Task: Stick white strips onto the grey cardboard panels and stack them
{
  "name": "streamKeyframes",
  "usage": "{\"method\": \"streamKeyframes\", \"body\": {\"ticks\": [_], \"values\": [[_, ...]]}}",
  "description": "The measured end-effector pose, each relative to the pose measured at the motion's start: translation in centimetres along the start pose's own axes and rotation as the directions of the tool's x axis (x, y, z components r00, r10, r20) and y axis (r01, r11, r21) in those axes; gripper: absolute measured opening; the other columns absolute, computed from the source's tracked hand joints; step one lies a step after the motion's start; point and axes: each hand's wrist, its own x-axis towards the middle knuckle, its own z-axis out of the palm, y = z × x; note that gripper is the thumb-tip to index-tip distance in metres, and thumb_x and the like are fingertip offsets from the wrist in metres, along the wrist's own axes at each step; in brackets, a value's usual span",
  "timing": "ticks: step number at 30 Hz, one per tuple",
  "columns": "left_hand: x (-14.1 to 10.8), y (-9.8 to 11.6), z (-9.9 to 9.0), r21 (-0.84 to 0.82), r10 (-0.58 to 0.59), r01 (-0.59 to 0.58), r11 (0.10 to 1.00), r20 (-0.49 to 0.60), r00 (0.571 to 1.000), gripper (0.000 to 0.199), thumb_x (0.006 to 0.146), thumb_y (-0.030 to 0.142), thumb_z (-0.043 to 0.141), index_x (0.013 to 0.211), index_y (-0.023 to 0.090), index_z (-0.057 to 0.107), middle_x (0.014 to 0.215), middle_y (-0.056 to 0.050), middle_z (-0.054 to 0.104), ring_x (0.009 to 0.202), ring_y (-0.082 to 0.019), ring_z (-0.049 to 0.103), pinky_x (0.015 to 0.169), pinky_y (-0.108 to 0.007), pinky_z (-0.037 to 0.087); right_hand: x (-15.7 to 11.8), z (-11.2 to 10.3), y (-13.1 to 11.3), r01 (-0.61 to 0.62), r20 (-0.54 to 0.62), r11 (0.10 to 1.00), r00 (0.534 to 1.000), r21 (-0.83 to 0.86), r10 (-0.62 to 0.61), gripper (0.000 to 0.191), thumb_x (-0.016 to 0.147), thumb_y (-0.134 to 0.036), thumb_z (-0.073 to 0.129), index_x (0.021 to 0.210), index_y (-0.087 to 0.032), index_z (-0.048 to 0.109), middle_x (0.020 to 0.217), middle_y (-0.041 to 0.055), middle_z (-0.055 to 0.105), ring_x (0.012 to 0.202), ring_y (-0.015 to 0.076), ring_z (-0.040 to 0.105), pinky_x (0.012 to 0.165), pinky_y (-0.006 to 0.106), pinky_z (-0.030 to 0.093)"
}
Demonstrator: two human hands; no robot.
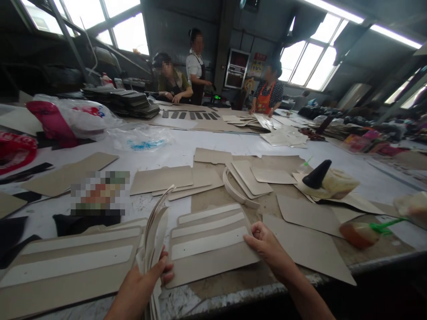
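My left hand (153, 276) is closed round a bundle of thin pale strips (156, 235), which stands up and bends over at the top. In front of me lies a beige panel (207, 262) with white strips across it. At its right edge, the thumb and fingers of my right hand (263, 242) pinch the panel. Farther left, under and beside my left forearm, is another beige panel (83, 280) bearing similar white strips. A loop of curved pale strips (233, 189) rests beyond the panel.
Plain beige panels (310, 244) overlap on the right. Near the edge sits a cup of reddish-brown liquid (358, 233) with a green straw. A black cone-shaped thing (316, 175) stands behind it. Plastic bags (90, 118) lie at the left. Three people work across the table (207, 140).
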Motion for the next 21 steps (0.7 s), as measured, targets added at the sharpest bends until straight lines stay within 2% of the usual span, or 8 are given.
{"method": "streamKeyframes", "body": {"ticks": [1, 3, 4, 6, 9, 11, 16, 21], "values": [[0.1, -0.1, -0.1, -0.004, 0.002, -0.002, 1.000, -0.003, 1.000, 0.027, 0.072, 0.017, 0.065, 0.097, 0.007, 0.060, 0.097, -0.011, 0.063, 0.070, -0.020, 0.066, 0.057, -0.026, 0.058, -0.3, -0.1, -0.4, -0.024, 0.051, 0.988, 0.999, 0.153, 0.017, 0.027, 0.075, -0.044, 0.052, 0.076, -0.023, 0.034, 0.065, -0.0025, 0.055, 0.057, 0.0142, 0.052, 0.052, 0.025, 0.039], [0.4, -0.4, -0.3, -0.028, 0.003, -0.003, 1.000, -0.001, 1.000, 0.034, 0.067, 0.020, 0.070, 0.098, 0.008, 0.061, 0.097, -0.011, 0.064, 0.072, -0.021, 0.066, 0.057, -0.026, 0.058, -1.0, -0.3, -1.4, -0.083, 0.133, 0.890, 0.991, 0.448, 0.026, 0.034, 0.073, -0.045, 0.059, 0.078, -0.023, 0.034, 0.065, -0.0049, 0.055, 0.053, 0.0112, 0.050, 0.050, 0.022, 0.037], [0.6, -0.6, -0.5, -0.048, 0.005, -0.005, 0.999, 0.002, 1.000, 0.039, 0.064, 0.023, 0.073, 0.098, 0.008, 0.061, 0.096, -0.011, 0.065, 0.073, -0.022, 0.066, 0.057, -0.027, 0.058, -1.3, -0.4, -2.0, -0.102, 0.155, 0.832, 0.988, 0.546, 0.020, 0.036, 0.072, -0.043, 0.064, 0.078, -0.023, 0.034, 0.065, -0.0057, 0.055, 0.053, 0.0101, 0.049, 0.050, 0.021, 0.037], [1.0, -1.0, -0.9, -0.092, 0.006, -0.005, 0.996, 0.012, 1.000, 0.052, 0.054, 0.030, 0.080, 0.098, 0.008, 0.061, 0.094, -0.011, 0.066, 0.073, -0.023, 0.066, 0.057, -0.029, 0.058, -1.8, -0.7, -3.1, -0.101, 0.164, 0.765, 0.986, 0.636, -0.007, 0.038, 0.072, -0.040, 0.068, 0.079, -0.022, 0.036, 0.066, -0.0066, 0.055, 0.054, 0.0089, 0.050, 0.050, 0.020, 0.038], [1.4, -1.3, -1.4, -0.128, -0.041, 0.047, 0.991, 0.050, 0.998, 0.070, 0.041, 0.040, 0.085, 0.099, 0.008, 0.062, 0.093, -0.012, 0.067, 0.074, -0.024, 0.065, 0.057, -0.028, 0.057, -2.3, -1.3, -4.7, -0.074, 0.173, 0.729, 0.983, 0.681, -0.061, 0.036, 0.073, -0.036, 0.070, 0.080, -0.022, 0.037, 0.067, -0.0064, 0.055, 0.056, 0.0085, 0.051, 0.051, 0.019, 0.039], [1.3, -1.1, -1.6, -0.151, -0.068, 0.079, 0.985, 0.078, 0.995, 0.074, 0.040, 0.044, 0.085, 0.101, 0.009, 0.062, 0.094, -0.012, 0.067, 0.076, -0.023, 0.064, 0.058, -0.026, 0.056, -2.5, -1.6, -5.8, -0.054, 0.184, 0.729, 0.978, 0.682, -0.100, 0.034, 0.074, -0.034, 0.070, 0.081, -0.022, 0.038, 0.068, -0.0062, 0.055, 0.057, 0.0083, 0.051, 0.051, 0.018, 0.038], [0.4, 0.1, -1.5, -0.228, -0.085, 0.101, 0.968, 0.079, 0.993, 0.059, 0.049, 0.034, 0.083, 0.099, 0.010, 0.063, 0.096, -0.012, 0.066, 0.077, -0.021, 0.063, 0.057, -0.024, 0.054, -3.0, -2.4, -8.6, -0.013, 0.228, 0.754, 0.956, 0.657, -0.182, 0.032, 0.075, -0.034, 0.069, 0.081, -0.022, 0.040, 0.067, -0.0062, 0.053, 0.056, 0.0080, 0.049, 0.049, 0.017, 0.035], [-0.2, 1.1, -1.4, -0.292, -0.073, 0.109, 0.950, 0.132, 0.989, 0.051, 0.052, 0.033, 0.081, 0.097, 0.014, 0.064, 0.104, -0.011, 0.065, 0.083, -0.020, 0.061, 0.058, -0.024, 0.051, -3.4, -2.9, -10.7, 0.045, 0.191, 0.750, 0.955, 0.660, -0.226, 0.035, 0.070, -0.035, 0.073, 0.076, -0.021, 0.042, 0.065, -0.0054, 0.053, 0.054, 0.0082, 0.047, 0.049, 0.018, 0.035]]}}
